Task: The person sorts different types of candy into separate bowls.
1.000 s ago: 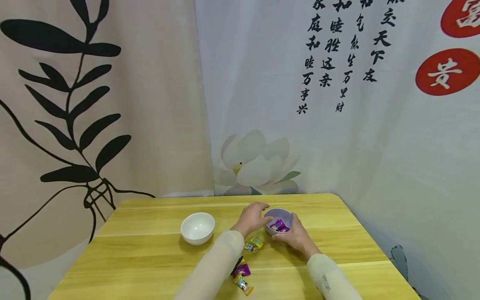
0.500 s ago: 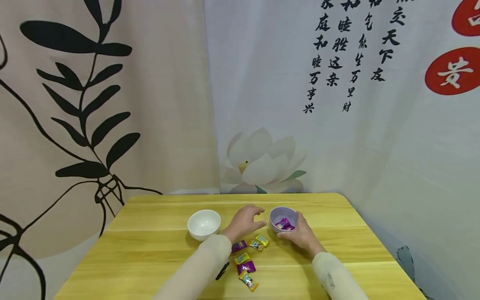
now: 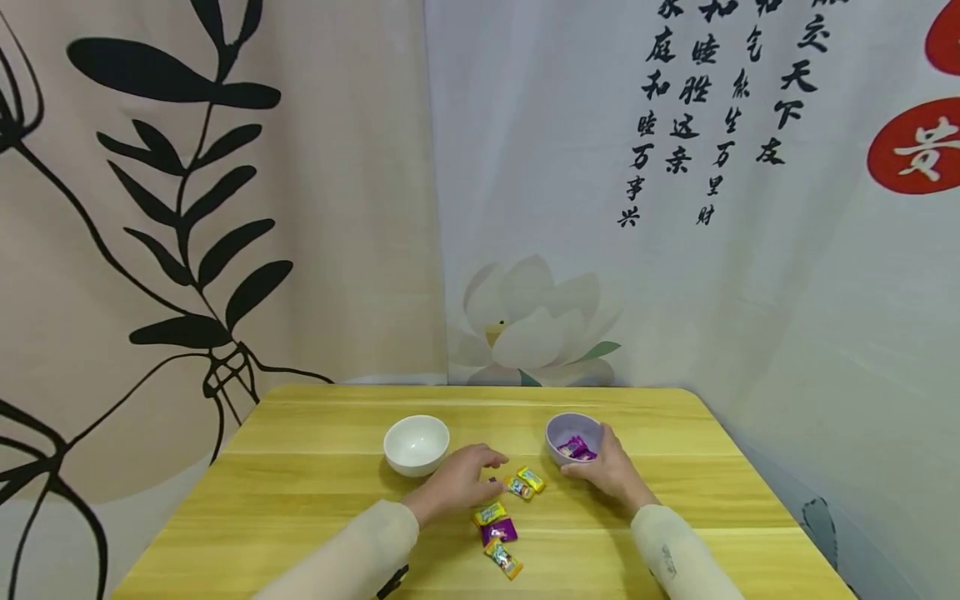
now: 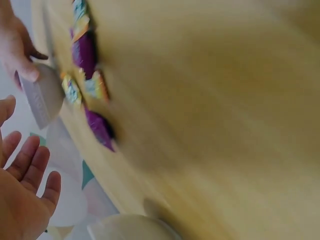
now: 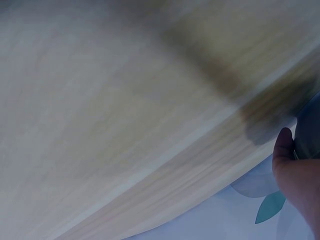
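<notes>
While left grip (image 3: 459, 479) gapes, right grip (image 3: 615, 472) clamps purple bowl (image 3: 561, 427) near table's far edge (image 3: 480, 391).

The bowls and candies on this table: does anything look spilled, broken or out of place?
Nothing really stands out. The white bowl stands upright; the right hand holds the purple bowl, with candies inside. Loose candies lie scattered on the table, slightly untidy perhaps, but I see no breakage; small tears would be hard to see.

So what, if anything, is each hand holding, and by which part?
The right hand holds the purple bowl by its outer wall, on the person's right side. The left hand is open and holds nothing.
</notes>
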The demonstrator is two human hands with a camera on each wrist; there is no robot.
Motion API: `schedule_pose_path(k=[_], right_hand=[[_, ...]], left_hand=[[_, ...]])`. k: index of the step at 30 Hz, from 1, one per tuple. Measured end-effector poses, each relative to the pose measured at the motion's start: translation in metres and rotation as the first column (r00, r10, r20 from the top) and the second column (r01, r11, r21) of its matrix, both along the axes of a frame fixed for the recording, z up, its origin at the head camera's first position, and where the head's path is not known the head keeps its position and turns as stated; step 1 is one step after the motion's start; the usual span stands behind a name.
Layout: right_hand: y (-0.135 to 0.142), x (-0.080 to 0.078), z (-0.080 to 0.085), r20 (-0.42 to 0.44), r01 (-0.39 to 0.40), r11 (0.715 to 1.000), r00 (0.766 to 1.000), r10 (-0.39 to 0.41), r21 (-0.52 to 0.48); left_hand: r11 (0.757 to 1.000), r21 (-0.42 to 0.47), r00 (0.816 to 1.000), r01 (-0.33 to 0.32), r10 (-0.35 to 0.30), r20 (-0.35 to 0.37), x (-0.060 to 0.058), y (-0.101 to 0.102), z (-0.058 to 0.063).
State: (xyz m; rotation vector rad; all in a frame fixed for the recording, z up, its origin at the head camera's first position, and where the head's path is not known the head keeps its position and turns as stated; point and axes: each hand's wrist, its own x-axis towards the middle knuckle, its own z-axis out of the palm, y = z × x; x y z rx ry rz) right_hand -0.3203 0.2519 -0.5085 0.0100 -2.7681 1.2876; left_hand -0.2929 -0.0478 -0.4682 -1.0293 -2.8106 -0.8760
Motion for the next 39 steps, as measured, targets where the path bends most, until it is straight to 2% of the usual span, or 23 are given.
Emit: schedule_pose_path(k=[7, 16, 22, 27, 39], right_hand=[[0.001, 0.000, 0.004, -0.008, -0.005, 1.000, 1.000, 0.005, -0.012], [0.003, -0.001, 0.003, 0.008, -0.009, 1.000, 1.000, 0.009, -0.022], [0.003, 0.000, 0.003, 0.013, -0.008, 1.000, 1.000, 0.008, -0.014], [0.002, -0.001, 0.002, 0.012, -0.006, 1.000, 1.000, 0.006, -0.026], [0.002, -0.002, 0.000, 0.003, -0.011, 0.999, 1.000, 0.011, -0.030]], left_hand=[[0.995, -0.067, 0.997, 0.075, -0.077, -0.025, 0.016, -0.013, -0.013], [0.982, -0.164, 0.993, 0.093, -0.103, -0.052, 0.031, -0.018, -0.023], [0.978, -0.175, 0.987, 0.117, -0.133, -0.087, 0.032, -0.017, -0.033], [0.973, -0.202, 0.985, 0.112, -0.135, -0.105, 0.032, -0.014, -0.041], [0.966, -0.241, 0.981, 0.092, -0.130, -0.144, 0.025, -0.011, -0.044]])
